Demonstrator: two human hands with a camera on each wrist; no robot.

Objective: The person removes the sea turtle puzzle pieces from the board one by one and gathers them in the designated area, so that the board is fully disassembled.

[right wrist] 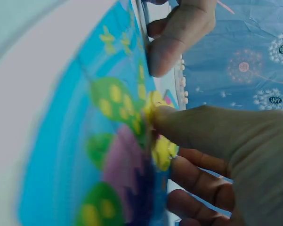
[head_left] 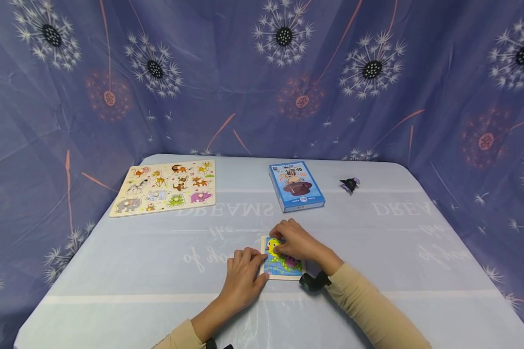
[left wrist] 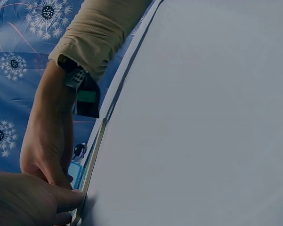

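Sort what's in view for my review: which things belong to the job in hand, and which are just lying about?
In use:
- small picture puzzle
- yellow piece, at the right hand's fingers
- left hand, touching the puzzle's edge

Apparently just lying about:
- animal board
- blue box
- small dark object, too small to identify

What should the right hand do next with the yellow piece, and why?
Maybe press the yellow piece down gently: the right hand pinches it, it looks slightly raised from the puzzle, and the left hand touches the puzzle's edge.
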